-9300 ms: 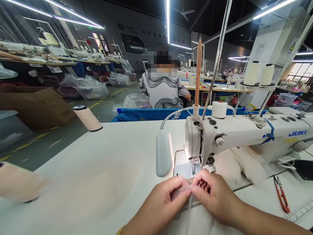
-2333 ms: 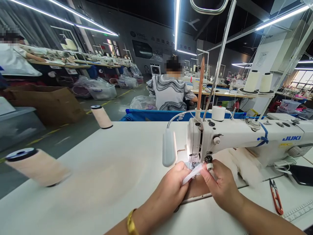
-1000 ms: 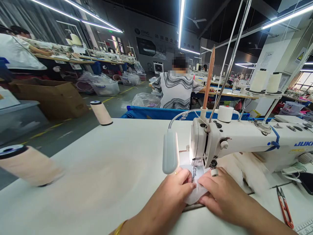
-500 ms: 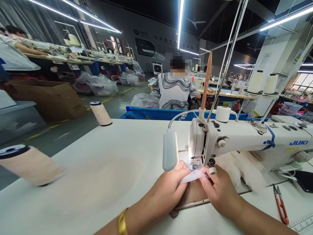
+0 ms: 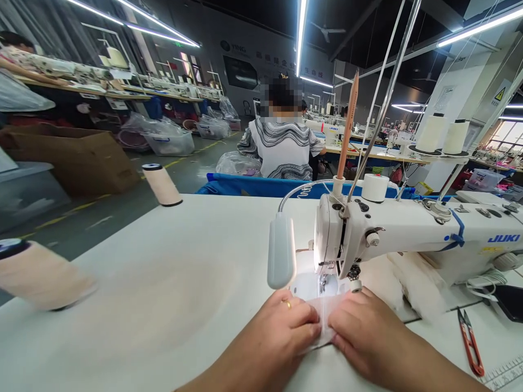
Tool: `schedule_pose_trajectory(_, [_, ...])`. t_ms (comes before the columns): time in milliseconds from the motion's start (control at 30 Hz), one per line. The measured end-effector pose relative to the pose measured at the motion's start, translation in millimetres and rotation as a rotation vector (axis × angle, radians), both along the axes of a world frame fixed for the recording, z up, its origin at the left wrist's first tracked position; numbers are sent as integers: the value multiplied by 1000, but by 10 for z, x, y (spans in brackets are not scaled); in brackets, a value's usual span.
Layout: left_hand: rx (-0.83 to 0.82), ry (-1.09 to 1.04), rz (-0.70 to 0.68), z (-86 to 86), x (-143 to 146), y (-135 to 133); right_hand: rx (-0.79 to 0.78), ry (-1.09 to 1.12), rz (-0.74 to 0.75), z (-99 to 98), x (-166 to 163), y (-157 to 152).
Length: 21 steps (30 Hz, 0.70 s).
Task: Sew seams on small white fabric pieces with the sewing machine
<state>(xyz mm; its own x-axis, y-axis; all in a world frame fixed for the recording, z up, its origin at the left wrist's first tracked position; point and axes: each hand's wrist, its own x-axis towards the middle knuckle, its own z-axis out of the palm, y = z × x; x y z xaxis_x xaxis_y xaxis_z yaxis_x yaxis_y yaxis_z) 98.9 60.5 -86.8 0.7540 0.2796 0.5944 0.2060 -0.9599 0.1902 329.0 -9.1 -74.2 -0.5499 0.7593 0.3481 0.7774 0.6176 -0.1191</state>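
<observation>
A piece of thin white fabric (image 5: 324, 316) lies in front of the needle of a white sewing machine (image 5: 392, 223). My left hand (image 5: 286, 321) has its fingers curled on the fabric's left side, a ring on one finger. On the right side, my right hand (image 5: 363, 326) grips the same fabric with bent fingers. Between the two hands a narrow strip of the fabric shows, with a line down its middle. The presser foot (image 5: 323, 283) stands just beyond the hands, lit by a small lamp (image 5: 281, 253).
Red-handled thread snips (image 5: 470, 342) and a ruler (image 5: 506, 374) lie at the right, near a dark phone (image 5: 510, 302). Two cream thread cones (image 5: 162, 185) stand at the left. Fluffy cream material (image 5: 417, 283) sits under the machine arm. A person (image 5: 281, 141) sits ahead.
Both hands have come back toward me from the needle area. The fabric now lies flatter between them, and the presser foot shows more fully. The camera view has shifted slightly.
</observation>
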Motion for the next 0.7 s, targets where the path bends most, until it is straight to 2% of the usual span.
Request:
schedule_pose_trajectory(100, [25,-38,5,-54,18,1,14,-10,-8,12,-4,-5])
schedule_pose_trajectory(333, [51,73,64,66,-14,48,32,-45,-55,-2,8,21])
schedule_pose_trajectory(467, [21,72,74,19,-12,104,-15,-73,-84,21,-7,37])
schedule_pose_trajectory(600, [15,42,55,-52,1,116,-51,-85,-80,45,-13,44])
schedule_pose_trajectory(700, [40,31,14,-1,-8,88,-77,-80,-65,37,-10,41])
